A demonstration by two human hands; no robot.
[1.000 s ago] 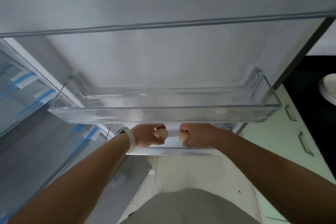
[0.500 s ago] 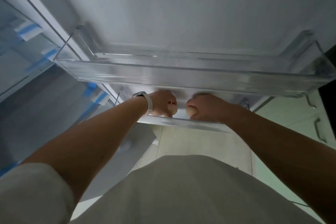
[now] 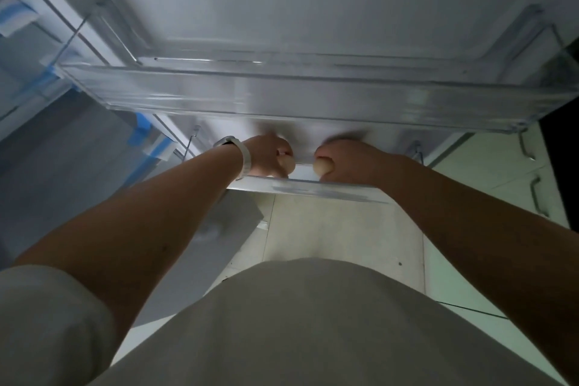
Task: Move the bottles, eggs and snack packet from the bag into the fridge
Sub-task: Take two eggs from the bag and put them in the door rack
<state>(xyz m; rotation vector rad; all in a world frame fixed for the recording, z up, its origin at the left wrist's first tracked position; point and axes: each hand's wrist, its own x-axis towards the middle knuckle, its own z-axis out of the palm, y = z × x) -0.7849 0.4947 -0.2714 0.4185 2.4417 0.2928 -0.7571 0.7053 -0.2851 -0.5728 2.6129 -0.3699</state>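
My left hand (image 3: 266, 155), with a white band on its wrist, is closed around a pale egg (image 3: 287, 163). Close beside it my right hand (image 3: 351, 161) grips a second pale egg (image 3: 322, 167). Both hands reach over the front rim of the lower clear door shelf (image 3: 313, 188) of the open fridge door. Only the end of each egg shows between the fingers. The bag, the bottles and the snack packet are out of view.
A larger clear door shelf (image 3: 250, 94) juts out just above the hands. The fridge's interior with blue tape strips (image 3: 141, 128) lies to the left. Pale cabinet doors with metal handles (image 3: 537, 194) stand at the right. Light floor tiles (image 3: 329, 229) lie below.
The view has tilted down and closer to the door, so the upper shelf looms larger. Both hands, each with its egg, have stayed at the lower shelf and shifted slightly inward over its rim.
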